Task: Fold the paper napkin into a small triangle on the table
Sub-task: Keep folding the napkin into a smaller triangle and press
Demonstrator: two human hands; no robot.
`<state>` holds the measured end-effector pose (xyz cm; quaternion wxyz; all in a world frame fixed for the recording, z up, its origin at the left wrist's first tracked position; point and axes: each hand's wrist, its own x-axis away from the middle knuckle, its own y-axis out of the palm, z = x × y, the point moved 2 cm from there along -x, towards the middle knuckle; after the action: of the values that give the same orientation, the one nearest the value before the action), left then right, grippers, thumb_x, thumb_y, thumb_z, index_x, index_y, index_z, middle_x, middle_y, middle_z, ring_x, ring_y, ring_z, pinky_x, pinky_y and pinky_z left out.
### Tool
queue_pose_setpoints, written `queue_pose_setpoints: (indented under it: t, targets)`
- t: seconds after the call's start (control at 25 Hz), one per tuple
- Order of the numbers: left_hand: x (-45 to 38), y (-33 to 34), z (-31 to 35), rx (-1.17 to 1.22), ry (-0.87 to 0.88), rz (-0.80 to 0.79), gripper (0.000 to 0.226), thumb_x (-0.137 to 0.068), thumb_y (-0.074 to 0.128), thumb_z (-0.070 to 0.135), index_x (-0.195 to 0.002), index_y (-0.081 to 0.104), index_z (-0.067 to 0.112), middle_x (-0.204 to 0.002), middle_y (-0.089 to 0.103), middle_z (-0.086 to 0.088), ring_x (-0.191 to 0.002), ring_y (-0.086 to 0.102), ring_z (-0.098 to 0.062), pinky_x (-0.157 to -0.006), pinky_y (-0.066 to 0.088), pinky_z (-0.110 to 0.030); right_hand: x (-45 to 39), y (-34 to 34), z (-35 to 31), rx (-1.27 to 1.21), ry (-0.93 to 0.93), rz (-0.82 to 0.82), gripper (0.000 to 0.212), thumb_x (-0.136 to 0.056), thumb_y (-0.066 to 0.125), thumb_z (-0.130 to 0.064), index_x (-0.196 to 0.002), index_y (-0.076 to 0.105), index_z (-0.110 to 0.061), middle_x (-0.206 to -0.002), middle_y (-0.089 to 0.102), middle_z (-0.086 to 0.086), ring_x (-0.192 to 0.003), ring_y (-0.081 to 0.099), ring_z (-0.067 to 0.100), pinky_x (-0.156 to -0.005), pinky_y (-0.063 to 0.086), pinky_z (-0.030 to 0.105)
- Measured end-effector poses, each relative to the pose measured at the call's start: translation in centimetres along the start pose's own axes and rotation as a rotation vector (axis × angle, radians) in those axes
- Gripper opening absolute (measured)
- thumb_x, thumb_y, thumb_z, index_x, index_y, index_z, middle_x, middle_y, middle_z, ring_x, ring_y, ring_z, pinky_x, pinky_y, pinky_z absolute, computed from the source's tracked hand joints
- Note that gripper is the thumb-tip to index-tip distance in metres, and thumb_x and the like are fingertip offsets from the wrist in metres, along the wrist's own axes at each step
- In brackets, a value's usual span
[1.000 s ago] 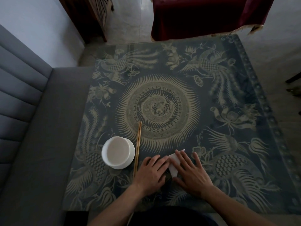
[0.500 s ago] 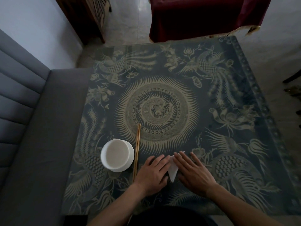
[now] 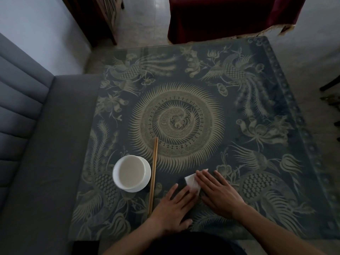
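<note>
Now both hands lie flat and open: right hand (image 3: 219,196) and left hand (image 3: 173,208) pressing one napkin (image 3: 191,182); one bowl (image 3: 131,173), two chopsticks (image 3: 153,175).

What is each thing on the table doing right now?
Napkin: folded small, flat on the table, partly under the fingers.
Right hand: flat, pressing the napkin.
Left hand: flat, fingertips at the napkin's edge.
Bowl: upright, looks empty.
Chopsticks: paired, lying beside the bowl.
</note>
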<state>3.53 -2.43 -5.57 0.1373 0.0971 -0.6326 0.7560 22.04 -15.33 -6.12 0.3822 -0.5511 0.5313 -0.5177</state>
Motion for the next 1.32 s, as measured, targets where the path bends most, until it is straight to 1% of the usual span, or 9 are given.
queue_pose_setpoints:
  t: [0.16, 0.32, 0.36, 0.44, 0.52, 0.68, 0.8, 1.04, 1.32]
  targets:
    - [1.1, 1.6, -0.2, -0.08, 0.064, 0.005, 0.08, -0.093, 0.038, 0.066, -0.153, 0.024, 0.016, -0.161, 0.022, -0.004, -0.148, 0.018, -0.024, -0.114, 0.01, -0.055, -0.2, -0.1, -0.1, -0.001, 0.007, -0.016, 0.069, -0.098, 0.04, -0.048, -0.155, 0.024, -0.012, -0.162, 0.019, 0.006, -0.148, 0.018, 0.024, -0.114, 0.016, 0.049]
    - [0.9, 0.1, -0.3, -0.078, 0.168, 0.075, 0.066, -0.098, 0.035, 0.056, -0.151, 0.03, 0.016, -0.157, 0.034, -0.003, -0.147, 0.023, -0.021, -0.115, 0.013, -0.051, -0.1, -0.6, -0.4, -0.01, 0.019, -0.012, 0.069, -0.097, 0.038, -0.048, -0.154, 0.027, -0.011, -0.161, 0.022, 0.008, -0.147, 0.021, 0.026, -0.113, 0.017, 0.05]
    - [0.6, -0.7, -0.5, -0.016, 0.122, 0.104, 0.064, -0.099, 0.037, 0.051, -0.152, 0.028, 0.015, -0.157, 0.033, -0.004, -0.147, 0.022, -0.021, -0.116, 0.013, -0.049, -0.2, -0.7, -0.5, -0.012, 0.028, -0.003, 0.068, -0.097, 0.038, -0.048, -0.153, 0.028, -0.011, -0.161, 0.022, 0.009, -0.148, 0.02, 0.026, -0.113, 0.018, 0.05]
    - [-0.3, -2.2, -1.2, 0.119, -0.068, 0.165, 0.061, -0.101, 0.038, 0.042, -0.153, 0.026, 0.012, -0.159, 0.027, -0.006, -0.148, 0.018, -0.02, -0.119, 0.011, -0.044, -0.4, -1.0, -1.0, -0.017, 0.062, 0.006, 0.068, -0.098, 0.037, -0.048, -0.152, 0.029, -0.009, -0.161, 0.023, 0.01, -0.148, 0.018, 0.026, -0.113, 0.018, 0.05]
    - [-1.2, -2.8, -1.5, 0.152, -0.183, 0.162, 0.06, -0.104, 0.032, 0.04, -0.155, 0.019, 0.011, -0.162, 0.016, -0.005, -0.15, 0.01, -0.019, -0.119, 0.008, -0.041, -0.9, -1.0, -1.6, -0.036, 0.131, -0.008, 0.066, -0.099, 0.034, -0.047, -0.152, 0.028, -0.009, -0.161, 0.024, 0.01, -0.15, 0.012, 0.024, -0.115, 0.017, 0.049]
    - [-2.5, -2.1, -0.9, 0.121, -0.179, 0.09, 0.065, -0.104, 0.022, 0.049, -0.156, 0.007, 0.011, -0.164, 0.004, -0.003, -0.15, -0.006, -0.015, -0.117, -0.002, -0.04, -1.1, -0.4, -2.5, -0.115, 0.303, -0.054, 0.072, -0.1, 0.027, -0.058, -0.152, 0.028, -0.009, -0.162, 0.022, 0.008, -0.15, 0.012, 0.022, -0.115, 0.014, 0.048]
    - [-2.6, -1.8, -0.9, 0.112, -0.18, 0.081, 0.068, -0.103, 0.018, 0.054, -0.156, 0.003, 0.014, -0.163, -0.001, -0.001, -0.149, -0.007, -0.016, -0.116, -0.007, -0.044, -1.0, 0.1, -2.5, -0.118, 0.322, -0.072, 0.081, -0.096, 0.028, -0.067, -0.153, 0.025, -0.01, -0.163, 0.017, 0.007, -0.15, 0.009, 0.021, -0.115, 0.013, 0.049]
    - [-0.8, -1.1, -2.0, 0.051, -0.211, 0.057, 0.07, -0.1, 0.03, 0.055, -0.156, 0.012, 0.017, -0.164, 0.005, -0.002, -0.15, 0.0, -0.023, -0.115, 0.0, -0.052, -0.4, -0.2, -1.3, -0.106, 0.344, -0.112, 0.104, -0.083, 0.031, -0.086, -0.155, 0.022, -0.011, -0.164, 0.015, 0.005, -0.15, 0.005, 0.027, -0.114, 0.009, 0.057]
    - [-0.6, -1.7, -1.4, 0.089, -0.288, 0.077, 0.069, -0.1, 0.034, 0.049, -0.155, 0.015, 0.012, -0.164, 0.006, -0.004, -0.15, 0.005, -0.02, -0.116, 0.007, -0.05, -0.4, -0.3, -1.4, -0.14, 0.372, -0.088, 0.114, -0.078, 0.033, -0.09, -0.156, 0.017, -0.008, -0.164, 0.011, 0.007, -0.15, 0.002, 0.027, -0.113, 0.004, 0.058]
